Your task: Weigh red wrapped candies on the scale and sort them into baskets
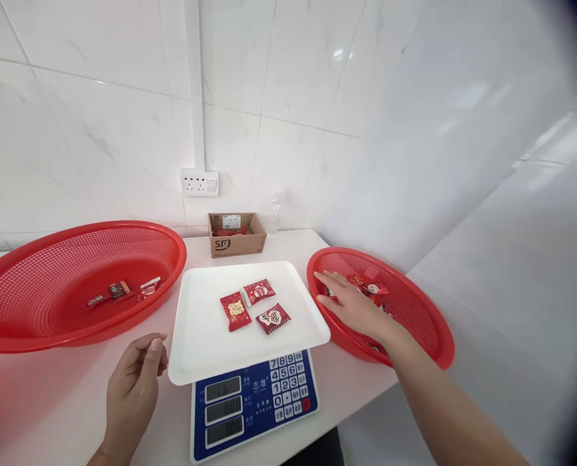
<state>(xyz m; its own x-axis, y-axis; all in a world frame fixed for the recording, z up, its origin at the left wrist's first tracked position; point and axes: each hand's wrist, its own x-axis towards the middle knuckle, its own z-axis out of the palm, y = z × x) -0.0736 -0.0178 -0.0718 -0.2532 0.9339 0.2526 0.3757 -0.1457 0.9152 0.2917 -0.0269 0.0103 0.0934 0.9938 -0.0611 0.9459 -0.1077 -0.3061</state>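
My right hand reaches flat into the red basket at the right, fingers stretched out over red candy packets, holding nothing that I can see. My left hand hovers over the table beside the white scale tray, fingers loosely curled toward the thumb with nothing in them. Three red packets lie on the tray of the blue electronic scale.
A large red basket at the left holds a few small packets. A small cardboard box stands at the back by the tiled wall, under a wall socket. Tiled walls close the corner on the right.
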